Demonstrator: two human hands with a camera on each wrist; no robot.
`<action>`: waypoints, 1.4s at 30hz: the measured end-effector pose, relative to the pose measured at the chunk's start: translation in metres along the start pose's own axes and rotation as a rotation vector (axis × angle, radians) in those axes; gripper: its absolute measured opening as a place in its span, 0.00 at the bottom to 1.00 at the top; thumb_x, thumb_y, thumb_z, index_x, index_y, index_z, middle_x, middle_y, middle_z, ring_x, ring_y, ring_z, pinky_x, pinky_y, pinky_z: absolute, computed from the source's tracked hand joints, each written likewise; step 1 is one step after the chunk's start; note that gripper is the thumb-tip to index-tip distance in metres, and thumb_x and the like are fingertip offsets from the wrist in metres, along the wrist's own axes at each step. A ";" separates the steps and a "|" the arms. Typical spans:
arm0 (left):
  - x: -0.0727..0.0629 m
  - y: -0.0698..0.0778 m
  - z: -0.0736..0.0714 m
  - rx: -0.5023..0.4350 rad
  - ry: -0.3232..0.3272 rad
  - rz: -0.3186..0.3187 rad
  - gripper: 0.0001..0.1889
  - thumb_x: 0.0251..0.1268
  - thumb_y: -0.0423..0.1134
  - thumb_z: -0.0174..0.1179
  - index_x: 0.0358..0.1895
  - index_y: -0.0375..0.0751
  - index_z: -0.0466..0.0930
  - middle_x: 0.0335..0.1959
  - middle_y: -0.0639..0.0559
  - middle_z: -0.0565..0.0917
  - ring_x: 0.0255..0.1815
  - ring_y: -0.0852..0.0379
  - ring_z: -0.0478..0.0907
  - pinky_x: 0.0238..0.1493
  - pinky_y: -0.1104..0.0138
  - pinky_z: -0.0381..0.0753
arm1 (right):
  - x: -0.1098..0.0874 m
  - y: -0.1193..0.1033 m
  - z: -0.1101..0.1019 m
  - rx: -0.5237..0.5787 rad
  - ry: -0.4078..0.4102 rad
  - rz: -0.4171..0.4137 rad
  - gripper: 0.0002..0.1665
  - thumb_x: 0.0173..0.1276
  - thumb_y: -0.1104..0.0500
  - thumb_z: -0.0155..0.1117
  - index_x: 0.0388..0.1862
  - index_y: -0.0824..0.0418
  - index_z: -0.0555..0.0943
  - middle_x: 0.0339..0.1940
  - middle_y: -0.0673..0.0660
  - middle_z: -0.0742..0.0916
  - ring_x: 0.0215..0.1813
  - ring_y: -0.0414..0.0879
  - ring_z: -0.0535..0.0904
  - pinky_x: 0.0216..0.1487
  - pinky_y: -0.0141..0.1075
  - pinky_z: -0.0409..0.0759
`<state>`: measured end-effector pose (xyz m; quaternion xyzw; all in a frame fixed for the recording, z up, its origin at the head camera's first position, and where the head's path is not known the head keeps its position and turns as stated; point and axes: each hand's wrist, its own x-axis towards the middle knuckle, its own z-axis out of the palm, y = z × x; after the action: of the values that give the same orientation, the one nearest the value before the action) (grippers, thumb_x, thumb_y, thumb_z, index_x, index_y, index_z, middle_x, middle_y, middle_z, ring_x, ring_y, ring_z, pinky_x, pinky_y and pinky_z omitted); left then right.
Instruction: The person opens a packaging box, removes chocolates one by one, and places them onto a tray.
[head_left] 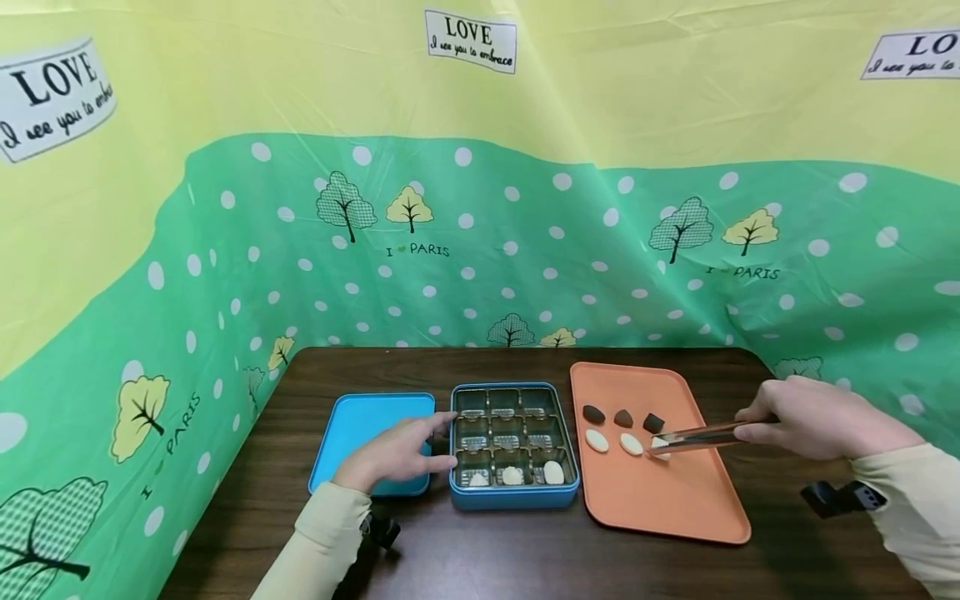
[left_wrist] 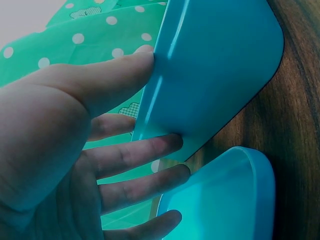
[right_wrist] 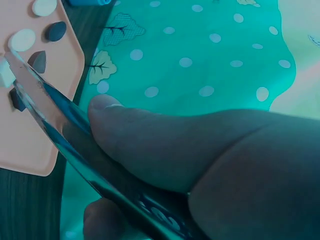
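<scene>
My right hand [head_left: 813, 418] holds metal tongs [head_left: 705, 436] over the orange tray [head_left: 667, 512]. Their tips are at a small white block [right_wrist: 6, 74], one on each side of it. Close by on the tray lie two oval white pieces, one at the left [head_left: 597, 441] and one beside it [head_left: 631, 444], with three dark brown chocolate-like pieces [head_left: 623, 418] behind them. My left hand [head_left: 397, 450], fingers extended, touches the left side of the blue box [head_left: 513, 500]. A divided insert [head_left: 507, 419] fills this box, and white pieces [head_left: 553, 472] sit in its front-row compartments.
A blue lid [head_left: 352, 417] lies left of the box, partly beneath my left hand in the head view. The dark wooden table [head_left: 517, 554] backs onto a green and yellow printed curtain [head_left: 465, 275], which also runs along the left side.
</scene>
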<state>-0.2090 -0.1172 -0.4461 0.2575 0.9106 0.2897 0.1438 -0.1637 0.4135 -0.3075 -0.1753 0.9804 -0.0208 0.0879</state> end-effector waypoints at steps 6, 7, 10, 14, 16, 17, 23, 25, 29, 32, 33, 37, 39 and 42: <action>0.001 0.000 0.000 0.003 0.004 -0.005 0.40 0.74 0.54 0.67 0.82 0.43 0.63 0.66 0.43 0.81 0.67 0.43 0.78 0.64 0.45 0.79 | 0.003 0.002 0.002 -0.004 -0.011 0.009 0.12 0.68 0.46 0.75 0.41 0.52 0.94 0.41 0.54 0.93 0.27 0.35 0.70 0.25 0.34 0.65; 0.002 -0.001 0.001 0.006 0.003 -0.004 0.40 0.74 0.54 0.67 0.82 0.42 0.63 0.66 0.43 0.81 0.67 0.43 0.78 0.64 0.45 0.79 | 0.003 0.002 0.003 -0.003 -0.013 0.011 0.12 0.68 0.46 0.75 0.41 0.52 0.94 0.41 0.54 0.93 0.27 0.36 0.70 0.25 0.34 0.65; 0.002 -0.001 0.001 0.005 0.002 0.005 0.40 0.74 0.53 0.67 0.82 0.41 0.63 0.66 0.43 0.81 0.67 0.42 0.78 0.63 0.45 0.79 | 0.005 0.003 0.003 0.002 -0.022 0.010 0.13 0.68 0.46 0.75 0.41 0.53 0.94 0.42 0.55 0.93 0.27 0.36 0.71 0.25 0.34 0.66; 0.002 -0.001 0.000 -0.009 -0.004 0.009 0.40 0.74 0.52 0.67 0.82 0.40 0.62 0.66 0.43 0.81 0.67 0.43 0.79 0.63 0.46 0.80 | 0.007 0.004 0.004 0.012 -0.030 0.005 0.13 0.68 0.47 0.75 0.42 0.54 0.94 0.42 0.56 0.93 0.27 0.36 0.71 0.25 0.34 0.67; 0.001 0.000 -0.001 -0.014 -0.006 0.004 0.40 0.75 0.51 0.67 0.82 0.40 0.62 0.67 0.43 0.81 0.67 0.43 0.78 0.64 0.46 0.79 | 0.008 0.004 0.004 0.009 -0.030 0.003 0.13 0.68 0.47 0.75 0.41 0.54 0.94 0.42 0.56 0.93 0.28 0.35 0.73 0.26 0.34 0.68; 0.001 0.000 -0.001 -0.017 -0.006 0.003 0.40 0.75 0.51 0.66 0.82 0.40 0.62 0.67 0.43 0.81 0.68 0.43 0.78 0.64 0.46 0.79 | 0.008 0.004 0.004 0.009 -0.030 0.004 0.14 0.68 0.46 0.75 0.42 0.54 0.94 0.42 0.56 0.93 0.28 0.35 0.73 0.26 0.34 0.69; 0.001 0.001 -0.002 -0.020 -0.007 -0.006 0.40 0.75 0.51 0.67 0.82 0.41 0.62 0.67 0.43 0.81 0.68 0.43 0.78 0.65 0.46 0.79 | 0.008 0.004 0.003 0.006 -0.036 0.004 0.15 0.68 0.45 0.75 0.42 0.54 0.94 0.43 0.57 0.93 0.31 0.35 0.76 0.27 0.35 0.71; 0.001 0.000 -0.001 -0.022 -0.007 -0.007 0.40 0.75 0.51 0.67 0.82 0.41 0.62 0.66 0.43 0.81 0.67 0.44 0.78 0.65 0.46 0.79 | 0.008 0.004 0.003 0.004 -0.041 0.006 0.15 0.68 0.45 0.75 0.42 0.55 0.94 0.43 0.58 0.93 0.32 0.35 0.76 0.28 0.35 0.71; 0.002 0.000 -0.001 -0.023 -0.007 -0.010 0.40 0.74 0.52 0.67 0.82 0.42 0.62 0.65 0.43 0.82 0.67 0.44 0.79 0.65 0.46 0.79 | 0.007 0.003 0.001 0.002 -0.045 0.015 0.17 0.68 0.46 0.75 0.44 0.58 0.94 0.43 0.58 0.93 0.30 0.37 0.73 0.27 0.34 0.68; 0.002 -0.001 0.000 -0.023 -0.005 -0.006 0.40 0.74 0.52 0.67 0.82 0.42 0.62 0.66 0.43 0.82 0.67 0.44 0.79 0.65 0.46 0.79 | 0.005 0.003 -0.001 -0.002 -0.037 0.025 0.19 0.69 0.45 0.75 0.45 0.59 0.94 0.43 0.57 0.93 0.28 0.38 0.70 0.25 0.34 0.65; 0.002 -0.001 0.000 -0.023 -0.005 -0.005 0.40 0.74 0.52 0.67 0.82 0.42 0.62 0.66 0.43 0.82 0.67 0.44 0.78 0.65 0.46 0.79 | 0.004 0.003 -0.002 -0.003 -0.035 0.028 0.19 0.69 0.45 0.75 0.46 0.59 0.94 0.42 0.57 0.93 0.27 0.38 0.70 0.24 0.34 0.65; 0.003 -0.002 0.000 -0.014 -0.004 -0.002 0.40 0.74 0.53 0.67 0.82 0.42 0.62 0.66 0.44 0.81 0.67 0.45 0.78 0.65 0.47 0.79 | 0.002 0.001 -0.005 0.000 -0.035 0.044 0.23 0.68 0.42 0.74 0.48 0.59 0.93 0.41 0.54 0.93 0.24 0.39 0.67 0.22 0.34 0.62; 0.002 -0.003 0.000 -0.010 -0.004 -0.003 0.40 0.74 0.53 0.66 0.82 0.42 0.62 0.66 0.44 0.81 0.67 0.45 0.78 0.65 0.47 0.79 | 0.001 0.000 -0.006 -0.004 -0.033 0.039 0.24 0.68 0.41 0.74 0.48 0.59 0.93 0.41 0.54 0.93 0.24 0.38 0.67 0.23 0.34 0.63; 0.002 -0.003 0.000 -0.009 -0.003 -0.006 0.40 0.74 0.53 0.67 0.82 0.42 0.62 0.66 0.45 0.81 0.68 0.45 0.78 0.65 0.47 0.79 | 0.002 -0.004 -0.009 -0.016 -0.022 0.020 0.23 0.68 0.40 0.73 0.48 0.57 0.94 0.44 0.55 0.93 0.25 0.36 0.69 0.24 0.34 0.65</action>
<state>-0.2120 -0.1177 -0.4481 0.2546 0.9097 0.2932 0.1471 -0.1654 0.4089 -0.2991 -0.1663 0.9812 -0.0102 0.0975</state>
